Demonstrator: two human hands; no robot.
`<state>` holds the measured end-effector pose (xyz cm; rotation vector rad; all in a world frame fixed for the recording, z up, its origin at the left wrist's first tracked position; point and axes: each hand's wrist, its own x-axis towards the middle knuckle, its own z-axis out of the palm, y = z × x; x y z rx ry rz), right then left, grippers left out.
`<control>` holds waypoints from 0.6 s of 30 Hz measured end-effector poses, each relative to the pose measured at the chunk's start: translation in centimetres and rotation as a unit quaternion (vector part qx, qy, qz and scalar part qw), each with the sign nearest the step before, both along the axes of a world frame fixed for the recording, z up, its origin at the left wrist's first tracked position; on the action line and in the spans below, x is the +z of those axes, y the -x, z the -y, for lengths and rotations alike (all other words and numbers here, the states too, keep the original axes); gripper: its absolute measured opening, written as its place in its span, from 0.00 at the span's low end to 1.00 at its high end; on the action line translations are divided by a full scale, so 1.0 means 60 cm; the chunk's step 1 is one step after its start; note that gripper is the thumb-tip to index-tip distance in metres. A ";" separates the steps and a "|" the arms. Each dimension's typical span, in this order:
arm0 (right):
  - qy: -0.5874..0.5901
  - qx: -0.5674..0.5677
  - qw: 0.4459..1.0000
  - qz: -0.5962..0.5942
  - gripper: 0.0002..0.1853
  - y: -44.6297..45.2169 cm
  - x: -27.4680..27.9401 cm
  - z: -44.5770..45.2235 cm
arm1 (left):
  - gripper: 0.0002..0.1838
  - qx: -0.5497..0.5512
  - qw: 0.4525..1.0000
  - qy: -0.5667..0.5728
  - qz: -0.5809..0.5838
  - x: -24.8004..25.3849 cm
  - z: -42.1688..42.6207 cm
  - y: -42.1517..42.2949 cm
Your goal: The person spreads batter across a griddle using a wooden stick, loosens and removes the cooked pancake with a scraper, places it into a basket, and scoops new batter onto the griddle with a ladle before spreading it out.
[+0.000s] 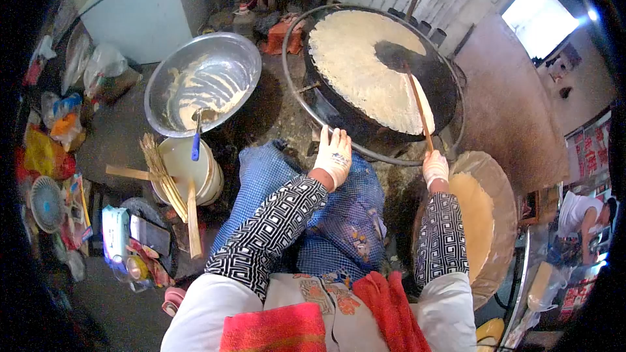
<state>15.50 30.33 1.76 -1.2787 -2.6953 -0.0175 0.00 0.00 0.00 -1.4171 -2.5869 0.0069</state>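
My right hand, in a white glove, is closed round the end of a long thin wooden stick. The stick reaches over a large round black griddle, its far end near the dark bare patch. Pale batter covers much of the griddle in a wide layer, with a gap at the middle and right. My left hand, also gloved, lies with fingers spread near the metal ring around the griddle, above my knee; it holds nothing.
A metal basin with batter and a blue-handled tool stands left, above a white bucket with a whisk brush and wooden pieces across it. At right lies a round tray with a pale flat sheet. A person is at far right.
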 end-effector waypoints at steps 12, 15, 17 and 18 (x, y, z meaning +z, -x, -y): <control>0.004 0.091 0.996 0.001 0.16 0.016 -0.010 0.106 | 0.25 0.020 0.997 0.074 0.000 0.009 0.081 0.063; -0.008 0.037 0.999 0.018 0.15 -0.006 -0.050 0.085 | 0.25 0.039 0.997 0.059 -0.025 -0.004 0.079 0.075; 0.006 0.016 1.000 0.014 0.17 -0.006 -0.043 0.033 | 0.24 0.049 0.998 0.044 -0.009 -0.002 0.080 0.084; -0.032 0.018 0.999 -0.027 0.16 0.001 -0.044 0.026 | 0.24 0.054 0.997 0.046 -0.006 0.003 0.083 0.090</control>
